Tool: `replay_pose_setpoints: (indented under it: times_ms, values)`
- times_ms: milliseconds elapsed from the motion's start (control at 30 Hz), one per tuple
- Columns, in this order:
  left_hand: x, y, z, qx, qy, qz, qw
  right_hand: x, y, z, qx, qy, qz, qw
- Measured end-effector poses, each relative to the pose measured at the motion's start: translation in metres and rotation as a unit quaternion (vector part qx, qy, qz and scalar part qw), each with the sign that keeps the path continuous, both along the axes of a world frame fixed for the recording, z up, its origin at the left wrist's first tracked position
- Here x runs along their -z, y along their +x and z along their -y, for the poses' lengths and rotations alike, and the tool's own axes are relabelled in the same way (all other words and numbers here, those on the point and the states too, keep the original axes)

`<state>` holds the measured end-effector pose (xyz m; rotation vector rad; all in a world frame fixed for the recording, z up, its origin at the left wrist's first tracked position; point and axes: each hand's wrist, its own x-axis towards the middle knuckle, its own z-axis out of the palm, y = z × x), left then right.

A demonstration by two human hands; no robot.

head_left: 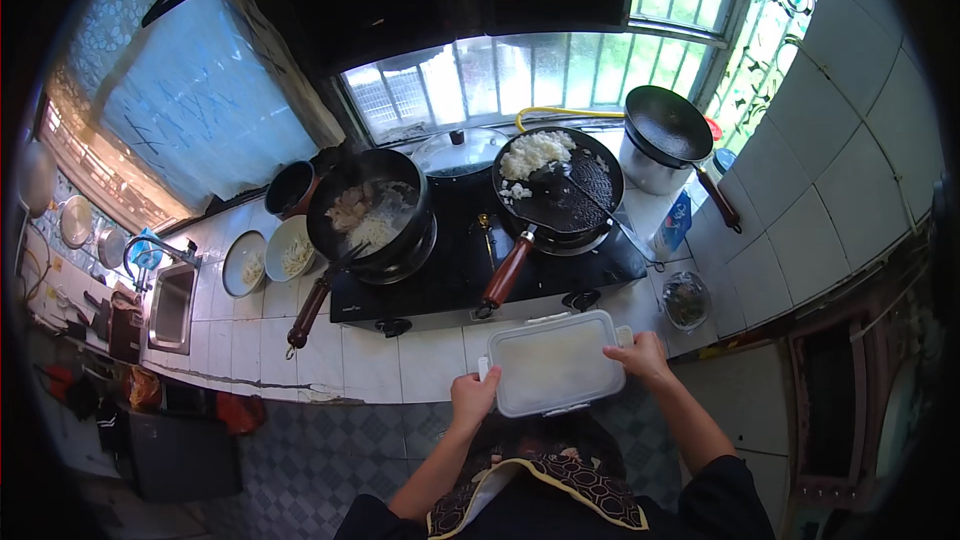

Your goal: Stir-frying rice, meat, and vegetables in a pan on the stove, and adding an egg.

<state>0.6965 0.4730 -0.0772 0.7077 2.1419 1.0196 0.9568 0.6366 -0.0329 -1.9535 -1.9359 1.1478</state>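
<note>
My left hand [474,397] and my right hand [641,356] grip the two short ends of a lidded plastic food container [556,364]. It is held in front of the counter, close to my apron [540,495]. Its lid is translucent, and the contents look pale but cannot be made out. Beyond it, a black frying pan [592,187] rests on the right burner with white rice [536,154] heaped at its far left. A metal spatula [607,214] lies across that pan. On the left burner, a dark wok [409,229] holds pale meat pieces [354,206] and whitish shreds [373,232].
Both pans stand on a black gas stove [450,270]; the wooden pan handle [506,274] juts toward me. Left are two bowls [244,262] and a sink [171,307]. A glass lid [459,150] leans behind. At right are another pan [667,124] and a plastic-covered bowl [685,300].
</note>
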Motion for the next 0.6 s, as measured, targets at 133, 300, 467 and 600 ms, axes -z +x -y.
replay_pose_setpoints:
  times_ms: [133, 300, 467, 600]
  values:
    - [-0.005, 0.003, -0.001, -0.002, 0.0, -0.01, 1.0, -0.011, -0.005, -0.004, 0.051, -0.112, -0.07, 0.99]
    - [0.007, -0.002, -0.001, -0.029, 0.035, 0.15, 0.988, -0.031, -0.015, -0.012, 0.089, -0.127, -0.189, 0.97]
    - [-0.032, -0.018, -0.005, -0.024, 0.026, 0.312, 0.95, -0.04, -0.01, -0.021, 0.102, -0.249, -0.31, 0.912]
    - [-0.051, -0.03, -0.014, -0.032, 0.04, 0.472, 0.88, -0.031, -0.023, -0.044, 0.201, -0.343, -0.434, 0.808]
